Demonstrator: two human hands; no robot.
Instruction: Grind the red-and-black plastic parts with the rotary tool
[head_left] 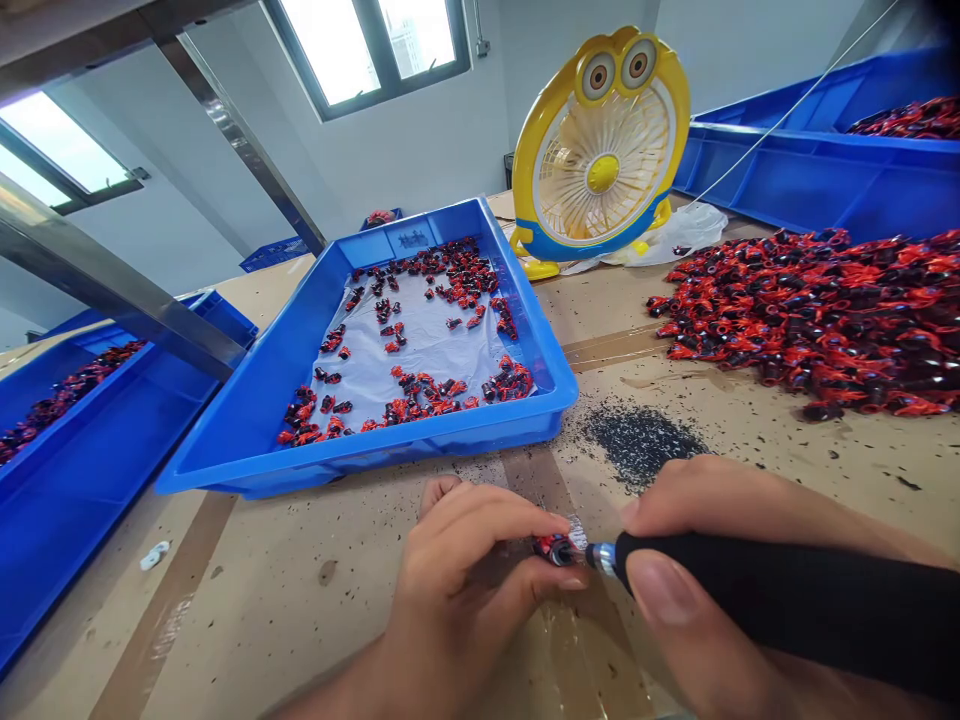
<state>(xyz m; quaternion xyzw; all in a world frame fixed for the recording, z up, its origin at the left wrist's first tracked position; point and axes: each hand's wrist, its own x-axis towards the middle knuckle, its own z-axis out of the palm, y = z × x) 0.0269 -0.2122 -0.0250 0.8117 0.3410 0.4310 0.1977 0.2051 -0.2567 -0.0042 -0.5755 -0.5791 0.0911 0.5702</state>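
Near the blue tray (420, 447), the left hand (457, 570) is pinching a part (556, 549). The right hand (705, 620) is gripping a tool (795, 590), apparently working its end, needing steadiness.

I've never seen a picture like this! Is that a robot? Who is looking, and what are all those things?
No robot here, just a person's two bare hands. The camera sits on the person's head, so you see what's in front of them.

The left hand pinches a small red-and-black piece. The right hand grips a thick black tool, with its metal tip pointed at the piece.

On the brown table is a blue tray holding more little pieces. To the right are a big pile of them and some black crumbs. The yellow-and-blue thing with big eyes is a fan!
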